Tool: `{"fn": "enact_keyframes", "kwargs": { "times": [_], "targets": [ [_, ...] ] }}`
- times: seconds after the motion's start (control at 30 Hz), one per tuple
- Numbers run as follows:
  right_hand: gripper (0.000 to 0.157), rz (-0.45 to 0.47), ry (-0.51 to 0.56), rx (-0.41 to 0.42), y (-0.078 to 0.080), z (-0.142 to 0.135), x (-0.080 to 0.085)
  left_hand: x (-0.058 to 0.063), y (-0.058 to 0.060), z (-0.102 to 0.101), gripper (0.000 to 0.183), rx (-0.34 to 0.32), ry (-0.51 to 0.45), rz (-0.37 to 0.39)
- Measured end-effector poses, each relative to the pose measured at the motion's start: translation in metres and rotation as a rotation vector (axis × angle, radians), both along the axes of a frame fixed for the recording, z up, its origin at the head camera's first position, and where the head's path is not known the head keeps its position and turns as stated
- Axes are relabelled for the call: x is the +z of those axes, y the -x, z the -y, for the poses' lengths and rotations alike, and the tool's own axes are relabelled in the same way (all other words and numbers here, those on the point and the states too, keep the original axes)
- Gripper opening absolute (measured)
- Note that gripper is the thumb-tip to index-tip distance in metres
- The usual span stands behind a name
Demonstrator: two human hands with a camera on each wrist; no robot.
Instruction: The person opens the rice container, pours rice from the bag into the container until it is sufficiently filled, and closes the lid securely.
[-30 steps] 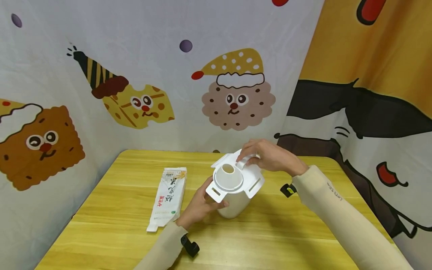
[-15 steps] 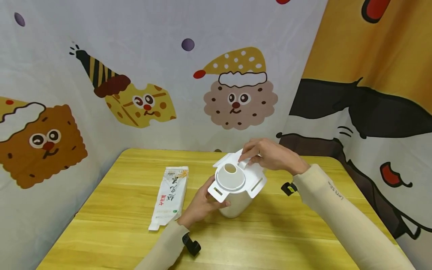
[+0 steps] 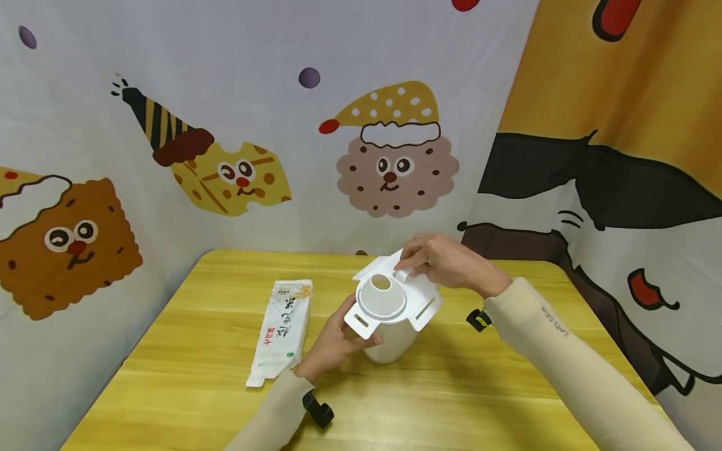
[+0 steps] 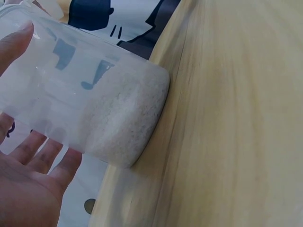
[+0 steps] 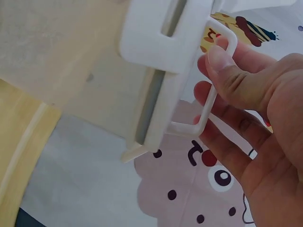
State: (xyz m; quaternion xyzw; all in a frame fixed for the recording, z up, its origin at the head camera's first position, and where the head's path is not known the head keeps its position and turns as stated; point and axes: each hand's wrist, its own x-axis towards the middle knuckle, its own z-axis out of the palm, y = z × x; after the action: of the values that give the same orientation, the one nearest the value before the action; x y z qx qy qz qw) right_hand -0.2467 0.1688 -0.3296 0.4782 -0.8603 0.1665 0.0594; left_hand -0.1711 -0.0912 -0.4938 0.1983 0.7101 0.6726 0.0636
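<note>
A translucent food storage container (image 3: 393,344) stands on the table, with white grains that look like rice (image 4: 125,116) filling its lower part. Its white lid (image 3: 422,299) is on top, slotted side flaps (image 3: 429,313) sticking outward. Toward the left of the lid sits a round raised cap (image 3: 376,305) with an oval opening. My left hand (image 3: 333,344) grips the container's side, thumb opposite the fingers. At the lid's far right, my right hand (image 3: 440,258) holds the white loop handle (image 5: 188,128), thumb and fingers around its bar.
Left of the container lies a flattened white packet (image 3: 279,332) with black and red print. The wooden table (image 3: 197,376) ends at a cartoon-printed cloth (image 3: 316,225) behind, which continues on both sides.
My right hand and forearm have shifted very slightly left. Both hands keep their hold, and the container and lid have stayed in place.
</note>
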Motion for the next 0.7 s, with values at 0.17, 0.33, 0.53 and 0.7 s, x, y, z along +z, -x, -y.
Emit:
{"fn": "enact_keyframes", "kwargs": {
  "times": [0.17, 0.33, 0.53, 0.7],
  "targets": [
    [0.030, -0.020, 0.038, -0.001, -0.002, -0.002, -0.005, 0.000, -0.001, 0.002, 0.088, 0.002, 0.012, 0.001],
    [0.029, -0.026, 0.064, -0.001, -0.006, -0.005, -0.011, 0.000, 0.000, 0.002, 0.088, -0.005, 0.007, 0.002],
    [0.037, 0.021, 0.116, -0.047, -0.017, -0.009, -0.017, 0.001, 0.000, 0.002, 0.087, 0.002, 0.002, 0.007],
    [0.047, 0.061, 0.186, -0.068, -0.025, -0.016, -0.023, 0.002, -0.001, 0.003, 0.086, 0.004, -0.003, 0.010]
  ]
}}
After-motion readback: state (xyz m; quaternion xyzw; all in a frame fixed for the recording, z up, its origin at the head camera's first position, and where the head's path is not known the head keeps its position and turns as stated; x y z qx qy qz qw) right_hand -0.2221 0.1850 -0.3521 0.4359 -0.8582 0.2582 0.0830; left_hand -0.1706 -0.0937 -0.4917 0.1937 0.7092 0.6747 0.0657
